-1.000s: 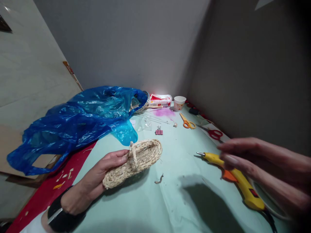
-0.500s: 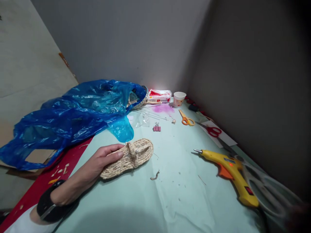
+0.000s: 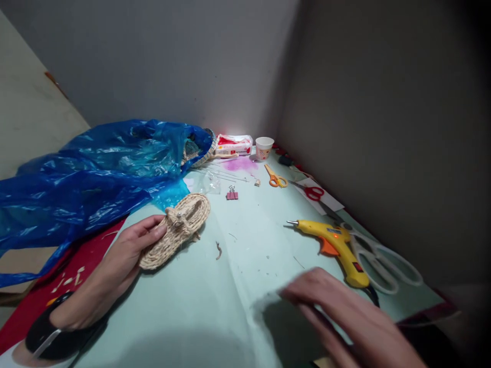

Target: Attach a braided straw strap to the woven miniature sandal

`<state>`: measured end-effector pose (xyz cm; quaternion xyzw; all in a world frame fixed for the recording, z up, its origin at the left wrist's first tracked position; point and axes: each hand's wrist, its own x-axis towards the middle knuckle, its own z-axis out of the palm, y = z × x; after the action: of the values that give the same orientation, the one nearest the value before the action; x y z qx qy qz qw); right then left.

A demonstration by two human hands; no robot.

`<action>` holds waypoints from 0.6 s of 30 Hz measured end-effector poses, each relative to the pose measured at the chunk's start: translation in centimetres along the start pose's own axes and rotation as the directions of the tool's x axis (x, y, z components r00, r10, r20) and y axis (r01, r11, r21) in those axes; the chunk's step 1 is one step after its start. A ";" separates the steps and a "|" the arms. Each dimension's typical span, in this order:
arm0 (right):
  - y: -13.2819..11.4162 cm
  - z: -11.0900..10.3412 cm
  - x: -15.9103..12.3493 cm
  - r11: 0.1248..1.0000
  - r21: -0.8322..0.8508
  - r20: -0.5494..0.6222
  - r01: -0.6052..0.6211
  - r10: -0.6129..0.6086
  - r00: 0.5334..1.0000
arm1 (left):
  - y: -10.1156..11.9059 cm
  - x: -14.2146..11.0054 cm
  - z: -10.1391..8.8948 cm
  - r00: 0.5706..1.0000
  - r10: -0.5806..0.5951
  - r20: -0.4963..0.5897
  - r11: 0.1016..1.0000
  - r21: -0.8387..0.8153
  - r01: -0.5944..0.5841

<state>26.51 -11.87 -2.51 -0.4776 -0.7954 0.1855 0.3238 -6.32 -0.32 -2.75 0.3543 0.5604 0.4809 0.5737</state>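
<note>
My left hand (image 3: pixel 136 245) is closed on the near end of a woven straw sandal (image 3: pixel 180 225), thumb on top and fingers beneath. The sandal is tilted, with a braided strap across its middle. At the lower right, my right hand (image 3: pixel 326 301) reaches in over the table, smeared by motion. Its fingertips point left, and whether they hold anything cannot be made out. Nearest to it lies a yellow glue gun (image 3: pixel 337 245) with an orange trigger, a lit orange light and its nozzle facing left. Large white-handled scissors (image 3: pixel 379 260) lie partly behind the gun.
A blue plastic bag (image 3: pixel 103 158) spreads across the left. Farther back are a pink binder clip (image 3: pixel 232 195), orange scissors (image 3: pixel 275 178), red-handled scissors (image 3: pixel 313 193), a paper cup (image 3: pixel 264 148) and a red-and-white packet (image 3: pixel 235 145). Grey walls border the back and right.
My right hand has come into view from the lower right. The view has swung right, shifting things leftward. The sandal, still in my left hand, is turned to a steeper angle.
</note>
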 end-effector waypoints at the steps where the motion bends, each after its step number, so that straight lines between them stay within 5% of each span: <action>1: -0.5 0.3 1.1 0.999 -0.029 0.069 0.037 -0.035 0.997 | 0.0 0.0 0.1 1.000 -0.006 0.000 1.000 -0.014 0.006; 5: -1.6 2.6 6.3 0.950 -0.304 0.291 0.075 0.018 0.956 | 0.0 -0.1 0.1 0.999 -0.020 0.046 0.998 -0.056 0.023; 7: -1.6 4.4 8.7 0.881 -0.463 0.311 0.098 0.058 0.949 | -0.2 -0.2 -0.1 0.997 0.005 0.083 0.998 -0.055 -0.001; 10: -1.1 7.4 11.0 0.849 -0.487 0.367 0.207 -0.016 0.930 | -0.5 -0.3 -0.1 0.990 0.062 0.124 0.998 -0.030 -0.059; 14: -1.2 9.8 11.2 0.811 -0.475 0.413 0.343 -0.139 0.900 | -0.6 -0.4 0.0 0.982 0.162 0.094 0.987 -0.024 -0.160; 18: -2.0 9.8 9.3 0.707 -0.491 0.423 0.509 -0.318 0.849 | -0.6 -0.2 -0.1 0.957 0.290 0.018 0.957 -0.026 -0.289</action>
<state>15.35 -4.50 -5.25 -0.3254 -0.9402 -0.0756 0.0664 -6.35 -0.71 -3.28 0.4310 0.4906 0.5623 0.5073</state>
